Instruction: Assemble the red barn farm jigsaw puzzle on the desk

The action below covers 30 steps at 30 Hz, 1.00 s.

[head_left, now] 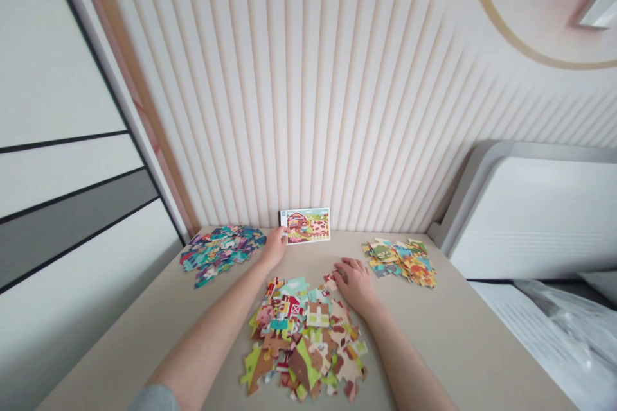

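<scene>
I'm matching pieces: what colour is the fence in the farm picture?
The fence in the farm picture is white, seen best in the head view.

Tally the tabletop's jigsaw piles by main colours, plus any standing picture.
Teal-and-purple jigsaw-piece pile: 1
Brown-and-green jigsaw-piece pile: 1
Yellow-and-blue jigsaw-piece pile: 1
White-bordered rectangular farm picture: 1
Total: 4

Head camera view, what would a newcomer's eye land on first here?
Probably the largest puzzle pile, front and centre on the table. Next, the farm picture card, upright at the table's back, with the left hand at its left side. Smaller heaps flank the card: a blue-purple pile leftward, a yellow-orange pile rightward.
</scene>
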Available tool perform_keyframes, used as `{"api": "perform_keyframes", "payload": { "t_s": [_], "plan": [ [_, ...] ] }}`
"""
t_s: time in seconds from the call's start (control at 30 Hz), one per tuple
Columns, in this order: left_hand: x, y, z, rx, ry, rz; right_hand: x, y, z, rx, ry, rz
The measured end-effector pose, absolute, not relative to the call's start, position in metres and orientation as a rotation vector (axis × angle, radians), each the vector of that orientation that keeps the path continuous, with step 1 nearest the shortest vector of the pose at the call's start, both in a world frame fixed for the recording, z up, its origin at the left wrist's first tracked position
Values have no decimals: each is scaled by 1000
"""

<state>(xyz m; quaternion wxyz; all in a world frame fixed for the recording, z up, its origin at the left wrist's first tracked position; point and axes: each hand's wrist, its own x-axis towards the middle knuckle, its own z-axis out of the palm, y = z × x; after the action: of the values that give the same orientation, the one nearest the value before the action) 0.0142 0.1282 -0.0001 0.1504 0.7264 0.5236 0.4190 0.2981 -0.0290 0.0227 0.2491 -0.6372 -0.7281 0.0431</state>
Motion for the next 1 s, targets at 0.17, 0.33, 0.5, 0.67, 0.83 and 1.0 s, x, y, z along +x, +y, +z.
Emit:
{"api": "perform_keyframes", "payload": {
  "t_s": [0.17, 0.33, 0.5, 0.67, 0.83, 1.0],
  "plan": [
    [20, 130, -7, 2118, 1515, 1202, 299, -29, 22, -1739, -1990, 114],
    [19, 121, -8, 2136, 1492, 1221, 298, -28, 21, -1734, -1992, 108],
    [15, 114, -7, 2131, 1477, 1250, 297, -29, 22, -1761, -1998, 111],
    [14, 112, -5, 2143, 1471, 1232, 295, -31, 24, -1760, -1990, 93],
    [14, 118, -1, 2156, 1506, 1162, 291, -36, 27, -1772, -1981, 95],
    [14, 125, -1, 2146, 1603, 1112, 289, -38, 31, -1749, -1953, 98]
  ]
}}
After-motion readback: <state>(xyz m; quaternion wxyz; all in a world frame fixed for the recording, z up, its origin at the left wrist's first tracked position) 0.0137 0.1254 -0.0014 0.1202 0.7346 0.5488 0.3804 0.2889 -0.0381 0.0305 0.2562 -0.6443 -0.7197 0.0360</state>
